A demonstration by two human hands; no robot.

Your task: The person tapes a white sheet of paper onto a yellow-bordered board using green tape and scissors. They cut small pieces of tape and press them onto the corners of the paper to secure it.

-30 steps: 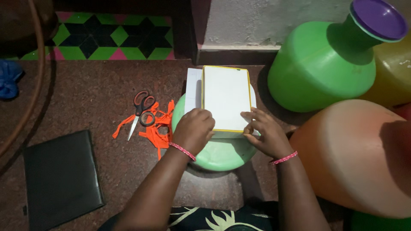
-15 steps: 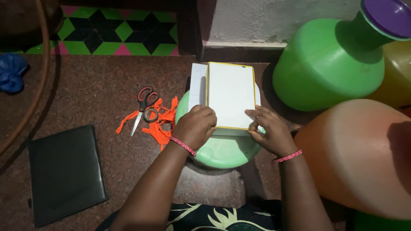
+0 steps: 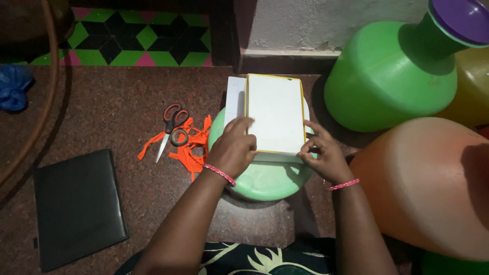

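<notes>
The white card with its yellow edging lies flat on top of the upturned green stool, which serves as a raised work surface. The left hand presses its fingers on the card's near left edge while the right hand pinches the near right edge, apparently to keep it steady. Left of the stool, on the floor, lie scissors among orange strips (within easy reach).

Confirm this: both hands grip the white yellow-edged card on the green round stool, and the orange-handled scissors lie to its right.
Wrong side. In the head view the orange-handled scissors lie left of the green round stool; both hands, left and right, do grip the white yellow-edged card.
</notes>
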